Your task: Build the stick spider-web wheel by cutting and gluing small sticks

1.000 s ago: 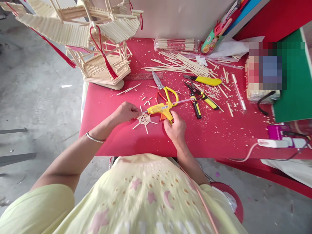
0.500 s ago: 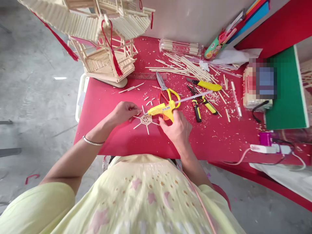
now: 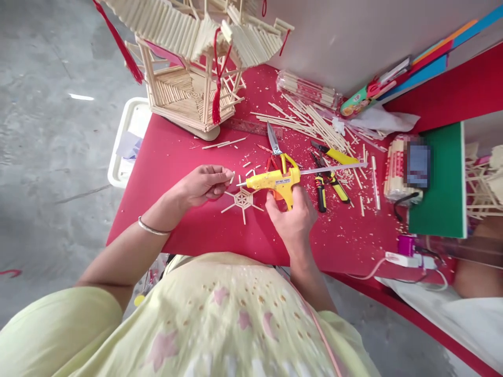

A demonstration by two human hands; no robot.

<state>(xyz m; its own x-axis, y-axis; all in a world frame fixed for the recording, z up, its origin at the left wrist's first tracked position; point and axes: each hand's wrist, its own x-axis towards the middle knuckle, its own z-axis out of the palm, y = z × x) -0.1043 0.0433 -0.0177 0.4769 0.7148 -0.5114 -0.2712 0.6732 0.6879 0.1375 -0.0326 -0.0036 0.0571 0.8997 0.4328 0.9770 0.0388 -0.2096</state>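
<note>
Yellow glue gun (image 3: 273, 181) within the right fingers (image 3: 299, 199)

The desk (image 3: 353, 235) is red and strewn with pale crumbs, thickest toward its right half. A six-armed stick lattice (image 3: 243, 198) lies flat near the front edge, with short offcuts (image 3: 247, 165) just beyond it. At the far left corner stands a stick-built pavilion (image 3: 184, 39). Scissors (image 3: 274, 139), black-and-yellow cutters (image 3: 321, 193) and a yellow knife (image 3: 341, 155) lie mid-desk. Behind them spread loose sticks (image 3: 314, 123), then a wrapped bundle (image 3: 308, 90) near the wall. A white plug block (image 3: 401, 259) sits at the right.
</note>
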